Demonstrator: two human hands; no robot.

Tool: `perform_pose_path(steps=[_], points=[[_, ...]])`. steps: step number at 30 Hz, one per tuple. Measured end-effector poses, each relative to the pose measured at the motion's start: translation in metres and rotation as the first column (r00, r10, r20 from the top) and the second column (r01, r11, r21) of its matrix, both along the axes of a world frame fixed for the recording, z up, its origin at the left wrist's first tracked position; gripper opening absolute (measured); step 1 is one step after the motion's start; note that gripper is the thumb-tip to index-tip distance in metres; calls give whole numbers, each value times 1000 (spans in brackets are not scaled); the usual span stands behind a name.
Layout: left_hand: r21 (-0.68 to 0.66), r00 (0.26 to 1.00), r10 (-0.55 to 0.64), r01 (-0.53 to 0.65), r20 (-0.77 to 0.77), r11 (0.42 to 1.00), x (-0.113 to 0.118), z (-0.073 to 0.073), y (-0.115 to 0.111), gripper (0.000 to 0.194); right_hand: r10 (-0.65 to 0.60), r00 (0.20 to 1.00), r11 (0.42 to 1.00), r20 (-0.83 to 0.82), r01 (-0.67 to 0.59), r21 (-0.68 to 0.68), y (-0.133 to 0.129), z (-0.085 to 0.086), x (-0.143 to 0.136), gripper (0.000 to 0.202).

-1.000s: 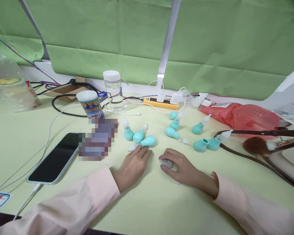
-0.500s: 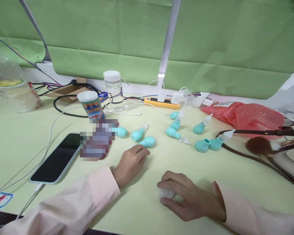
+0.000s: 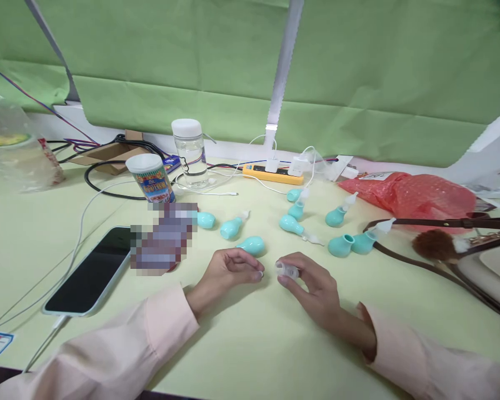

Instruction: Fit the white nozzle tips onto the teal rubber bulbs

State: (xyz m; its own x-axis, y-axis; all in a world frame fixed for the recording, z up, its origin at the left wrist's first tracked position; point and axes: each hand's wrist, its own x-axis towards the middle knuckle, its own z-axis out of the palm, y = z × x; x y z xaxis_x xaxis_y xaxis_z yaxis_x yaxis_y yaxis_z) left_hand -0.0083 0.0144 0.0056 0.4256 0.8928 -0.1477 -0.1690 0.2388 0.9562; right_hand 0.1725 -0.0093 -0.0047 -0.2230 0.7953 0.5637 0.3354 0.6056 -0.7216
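Observation:
My right hand (image 3: 316, 286) grips a short clear plastic tube piece (image 3: 286, 270) between thumb and fingers, its open end turned left. Facing it across a small gap is my left hand (image 3: 233, 272), thumb and fingers closed together. A tiny pale bit shows at those fingertips, too small to name. Just beyond the left hand lies a turquoise rubber bulb (image 3: 251, 245). Another turquoise bulb (image 3: 206, 220) and a bulb with a clear tip (image 3: 231, 228) are farther left. To the right, several more include a tipped bulb (image 3: 291, 225) and one with a bare mouth (image 3: 340, 245).
A phone (image 3: 89, 272) on a cable lies at left. Behind stand a noodle cup (image 3: 153, 180) and a water bottle (image 3: 190, 155). A yellow power strip (image 3: 273, 174) runs along the back. At right are a red plastic package (image 3: 425, 197) and a bag with straps (image 3: 487, 266).
My right hand has lifted and moved forward with the clear tube piece, turning its open end towards the left hand. My left hand has turned, bringing thumb and fingers together.

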Motion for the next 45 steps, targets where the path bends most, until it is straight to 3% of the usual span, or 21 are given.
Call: perform_pose_path(steps=[3,5,7,8,9,11,12,13,14,16,18,21,23,28,31,36,40,42,45], points=[[-46,999,-25,27,49,999,3,-2,-3,19,-11,998,992,65,3,122,-7,6,-2,21],[-6,999,-41,41,-15,999,3,-2,-3,18,12,990,985,139,-36,170,-14,10,-3,22],[175,981,23,11,-191,985,-2,-1,2,16,78,978,981,196,-111,160,-21,14,-4,22],[325,945,112,-7,-306,946,-6,0,6,21,110,971,978,213,-145,152,-24,15,-4,21],[538,870,292,-38,-396,842,-11,1,12,22,130,966,975,223,-166,150,-26,16,-5,20],[837,667,589,97,-457,539,-23,3,25,23,129,963,975,238,-167,146,-27,16,-6,19],[873,565,676,201,-474,444,-28,3,31,26,116,963,979,244,-152,137,-27,16,-6,18],[860,468,722,300,-510,413,-31,3,36,29,101,963,983,248,-135,124,-27,16,-6,17],[831,383,747,374,-543,412,-34,2,41,31,92,964,986,250,-124,115,-26,16,-7,17],[761,247,753,448,-610,470,-35,0,46,36,97,965,986,244,-126,109,-25,15,-7,17],[715,194,721,446,-665,539,-33,-1,48,38,114,965,983,235,-144,116,-24,14,-7,18],[694,262,649,386,-714,607,-32,-1,51,35,119,965,980,232,-152,129,-24,13,-7,18],[705,322,628,374,-708,603,-34,0,52,32,107,967,980,230,-142,139,-24,13,-7,18],[725,410,613,522,-676,449,-34,-2,51,38,112,969,979,220,-145,143,-24,11,-7,20],[740,453,599,530,-660,415,-32,-5,49,38,121,970,979,210,-152,138,-24,10,-7,20],[811,535,612,325,-582,486,-31,-5,48,22,104,975,984,197,-130,126,-23,9,-8,18],[868,657,620,110,-429,484,-28,0,40,12,68,980,988,188,-93,126,-23,8,-6,17],[836,748,562,-18,-353,549,-23,3,32,9,38,985,993,166,-57,107,-23,6,-5,16],[633,886,389,-154,-251,758,-14,9,19,6,0,998,1000,60,0,-7,-24,0,-5,16]])
